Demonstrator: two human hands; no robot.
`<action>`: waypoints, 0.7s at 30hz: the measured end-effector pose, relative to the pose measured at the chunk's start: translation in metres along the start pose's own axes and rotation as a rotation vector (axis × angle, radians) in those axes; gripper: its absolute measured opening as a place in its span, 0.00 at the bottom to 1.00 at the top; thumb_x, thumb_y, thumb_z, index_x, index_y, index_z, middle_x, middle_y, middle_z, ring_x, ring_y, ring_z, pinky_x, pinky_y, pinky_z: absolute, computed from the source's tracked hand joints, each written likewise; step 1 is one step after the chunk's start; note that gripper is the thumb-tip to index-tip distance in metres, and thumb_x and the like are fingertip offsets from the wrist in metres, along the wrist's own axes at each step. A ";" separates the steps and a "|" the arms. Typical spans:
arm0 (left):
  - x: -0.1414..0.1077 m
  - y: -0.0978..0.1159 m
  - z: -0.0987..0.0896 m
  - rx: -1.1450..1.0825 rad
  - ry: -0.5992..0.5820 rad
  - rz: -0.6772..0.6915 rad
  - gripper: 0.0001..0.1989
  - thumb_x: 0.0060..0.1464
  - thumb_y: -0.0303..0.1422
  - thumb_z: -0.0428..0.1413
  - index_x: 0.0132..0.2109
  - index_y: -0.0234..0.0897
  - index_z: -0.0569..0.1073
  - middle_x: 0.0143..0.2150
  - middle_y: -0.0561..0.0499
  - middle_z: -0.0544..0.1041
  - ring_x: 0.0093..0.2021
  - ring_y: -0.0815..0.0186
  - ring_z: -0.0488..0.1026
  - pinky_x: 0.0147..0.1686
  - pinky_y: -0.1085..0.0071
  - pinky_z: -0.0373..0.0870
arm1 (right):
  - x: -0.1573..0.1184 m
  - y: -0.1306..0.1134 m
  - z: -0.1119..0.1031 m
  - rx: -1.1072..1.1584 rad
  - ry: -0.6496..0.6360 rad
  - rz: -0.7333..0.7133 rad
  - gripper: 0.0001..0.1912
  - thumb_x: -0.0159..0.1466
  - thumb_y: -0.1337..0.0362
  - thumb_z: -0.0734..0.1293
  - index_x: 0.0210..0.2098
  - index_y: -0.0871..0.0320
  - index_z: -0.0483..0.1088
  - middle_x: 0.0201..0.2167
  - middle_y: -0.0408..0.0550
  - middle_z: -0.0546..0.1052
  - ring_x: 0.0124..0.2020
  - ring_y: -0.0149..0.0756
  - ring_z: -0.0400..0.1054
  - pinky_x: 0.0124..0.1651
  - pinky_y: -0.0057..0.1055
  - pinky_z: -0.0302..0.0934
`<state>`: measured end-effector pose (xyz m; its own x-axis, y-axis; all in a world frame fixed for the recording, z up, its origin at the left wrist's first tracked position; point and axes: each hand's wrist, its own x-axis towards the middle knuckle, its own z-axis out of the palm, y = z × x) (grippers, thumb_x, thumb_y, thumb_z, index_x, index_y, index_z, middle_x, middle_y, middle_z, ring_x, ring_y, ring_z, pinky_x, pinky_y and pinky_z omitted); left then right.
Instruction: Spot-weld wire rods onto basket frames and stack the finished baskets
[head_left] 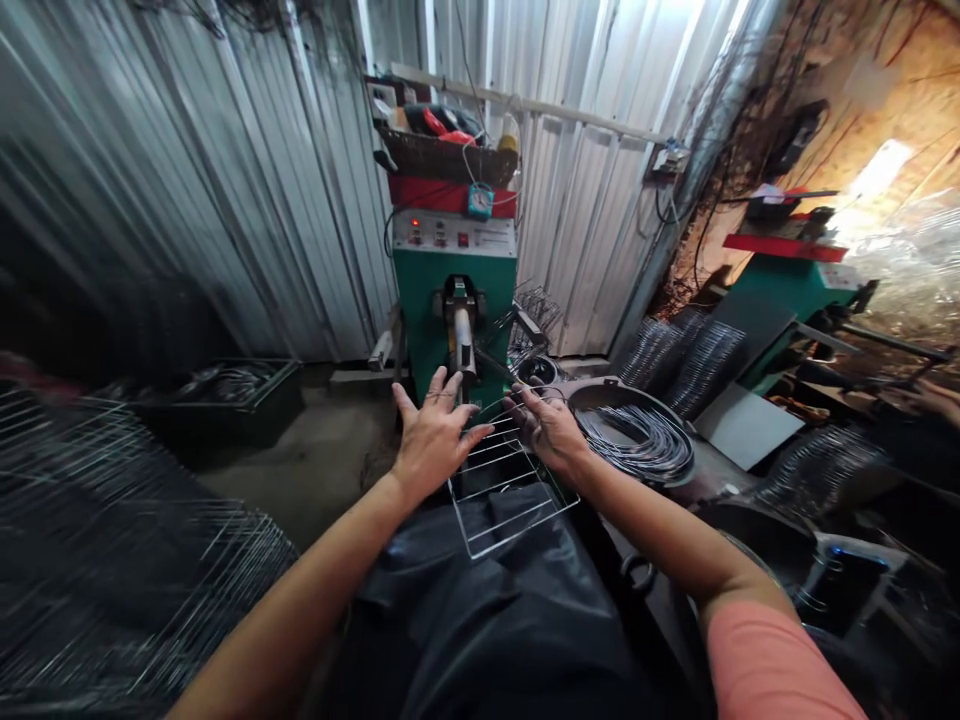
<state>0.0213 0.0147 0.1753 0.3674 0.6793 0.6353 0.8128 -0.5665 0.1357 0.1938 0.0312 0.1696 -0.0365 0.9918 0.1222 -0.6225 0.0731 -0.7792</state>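
A wire rack [471,520] of thin parallel rods lies over my dark-covered lap, its far end reaching toward a green spot-welding machine [420,320]. Above the rack's left side, my left hand [435,435] has its fingers spread, the thumb close to the rods. My right hand [551,425] is closed at the rack's far right side, its thumb and fingers pinched on what looks like a thin wire. The fingertips partly hide that wire. Just beyond both hands is the machine's pale metal electrode arm [463,335].
Cut wires lie in a round pan [637,440] on the right. Stacked wire racks [202,560] fill the left, with a metal bin [259,400] behind. Coiled wire rings [705,350] and a second green machine [795,300] stand right; another person's hand [937,400] shows there.
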 end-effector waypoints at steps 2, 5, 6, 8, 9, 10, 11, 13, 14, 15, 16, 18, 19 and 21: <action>-0.001 0.003 -0.002 0.011 0.016 0.054 0.16 0.57 0.42 0.47 0.38 0.36 0.75 0.62 0.38 0.62 0.65 0.47 0.48 0.53 0.31 0.28 | 0.000 0.002 0.004 0.024 -0.002 -0.016 0.13 0.52 0.70 0.72 0.34 0.56 0.66 0.33 0.40 0.75 0.38 0.30 0.72 0.45 0.30 0.70; 0.000 0.006 -0.003 0.037 0.040 0.104 0.14 0.58 0.39 0.48 0.34 0.35 0.73 0.62 0.38 0.60 0.65 0.47 0.47 0.53 0.32 0.25 | -0.003 -0.005 0.006 -0.016 -0.056 0.014 0.10 0.54 0.67 0.71 0.33 0.58 0.66 0.32 0.43 0.76 0.35 0.31 0.72 0.42 0.30 0.71; 0.002 0.006 -0.003 0.045 0.047 0.107 0.14 0.58 0.38 0.48 0.33 0.35 0.73 0.62 0.37 0.60 0.65 0.47 0.47 0.53 0.32 0.25 | -0.006 -0.010 0.004 -0.062 -0.087 0.060 0.10 0.54 0.66 0.71 0.33 0.59 0.66 0.31 0.44 0.76 0.34 0.32 0.72 0.40 0.31 0.71; 0.006 0.004 -0.004 0.067 0.064 0.099 0.13 0.58 0.37 0.48 0.32 0.34 0.73 0.62 0.37 0.61 0.65 0.48 0.47 0.53 0.31 0.25 | -0.014 -0.021 -0.006 -0.195 -0.153 0.185 0.11 0.54 0.63 0.71 0.33 0.61 0.68 0.29 0.46 0.75 0.31 0.33 0.72 0.35 0.31 0.70; 0.009 0.002 -0.005 0.079 0.074 0.091 0.13 0.58 0.36 0.48 0.32 0.34 0.72 0.62 0.36 0.61 0.65 0.48 0.47 0.53 0.31 0.25 | -0.018 -0.026 -0.013 -0.271 -0.170 0.226 0.12 0.54 0.62 0.71 0.34 0.62 0.68 0.28 0.46 0.75 0.29 0.32 0.71 0.33 0.30 0.70; 0.011 0.000 -0.006 0.091 0.082 0.084 0.13 0.58 0.36 0.48 0.32 0.34 0.72 0.62 0.36 0.61 0.65 0.48 0.47 0.53 0.31 0.25 | -0.021 -0.032 -0.022 -0.350 -0.165 0.224 0.13 0.53 0.61 0.71 0.35 0.62 0.69 0.26 0.46 0.75 0.27 0.31 0.70 0.30 0.29 0.68; 0.013 -0.001 -0.008 0.103 0.088 0.081 0.13 0.58 0.36 0.48 0.32 0.34 0.72 0.61 0.36 0.61 0.65 0.48 0.47 0.53 0.31 0.25 | -0.023 -0.036 -0.031 -0.430 -0.135 0.168 0.14 0.53 0.60 0.70 0.36 0.62 0.69 0.26 0.45 0.74 0.26 0.30 0.69 0.28 0.27 0.67; 0.017 -0.004 -0.012 0.127 0.087 0.086 0.13 0.58 0.36 0.47 0.32 0.34 0.72 0.61 0.37 0.62 0.65 0.48 0.47 0.53 0.31 0.25 | -0.024 -0.043 -0.050 -0.579 -0.034 -0.082 0.16 0.53 0.58 0.70 0.37 0.60 0.69 0.27 0.43 0.74 0.26 0.28 0.67 0.29 0.25 0.65; 0.018 -0.005 -0.014 0.139 0.082 0.093 0.14 0.58 0.36 0.47 0.32 0.34 0.73 0.61 0.37 0.62 0.65 0.48 0.48 0.53 0.31 0.25 | -0.023 -0.043 -0.058 -0.640 0.011 -0.224 0.16 0.53 0.58 0.70 0.39 0.59 0.69 0.29 0.43 0.74 0.28 0.28 0.67 0.32 0.25 0.64; 0.018 -0.006 -0.016 0.150 0.077 0.103 0.14 0.59 0.36 0.46 0.32 0.34 0.73 0.61 0.37 0.63 0.65 0.49 0.48 0.53 0.31 0.25 | -0.020 -0.042 -0.065 -0.695 0.034 -0.337 0.17 0.54 0.58 0.69 0.41 0.58 0.69 0.32 0.43 0.74 0.32 0.29 0.67 0.36 0.25 0.64; 0.019 -0.006 -0.019 0.159 0.074 0.113 0.15 0.59 0.36 0.46 0.32 0.34 0.73 0.60 0.38 0.63 0.65 0.49 0.48 0.53 0.31 0.24 | -0.017 -0.039 -0.070 -0.744 0.031 -0.411 0.18 0.54 0.58 0.69 0.43 0.56 0.68 0.36 0.44 0.74 0.36 0.30 0.67 0.40 0.26 0.63; 0.018 -0.005 -0.025 0.174 0.070 0.128 0.15 0.60 0.36 0.45 0.33 0.34 0.74 0.60 0.39 0.64 0.65 0.49 0.49 0.53 0.31 0.23 | -0.009 -0.027 -0.077 -0.837 -0.042 -0.446 0.21 0.56 0.57 0.66 0.48 0.55 0.66 0.42 0.45 0.73 0.43 0.33 0.66 0.47 0.29 0.60; 0.017 -0.004 -0.028 0.182 0.071 0.130 0.15 0.60 0.36 0.45 0.33 0.35 0.74 0.60 0.40 0.64 0.65 0.49 0.49 0.53 0.31 0.22 | -0.006 -0.019 -0.077 -0.877 -0.099 -0.434 0.21 0.57 0.56 0.65 0.49 0.55 0.65 0.42 0.46 0.72 0.44 0.34 0.65 0.48 0.31 0.60; 0.015 -0.003 -0.038 0.205 0.075 0.121 0.15 0.59 0.37 0.45 0.34 0.36 0.74 0.60 0.41 0.64 0.65 0.50 0.49 0.53 0.31 0.22 | -0.001 -0.002 -0.074 -0.923 -0.206 -0.424 0.20 0.60 0.55 0.61 0.50 0.55 0.65 0.39 0.46 0.73 0.41 0.34 0.66 0.46 0.31 0.60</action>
<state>0.0072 0.0088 0.2127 0.4394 0.5714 0.6932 0.8423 -0.5303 -0.0968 0.2532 0.0381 0.1258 -0.1411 0.8353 0.5314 0.2229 0.5498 -0.8050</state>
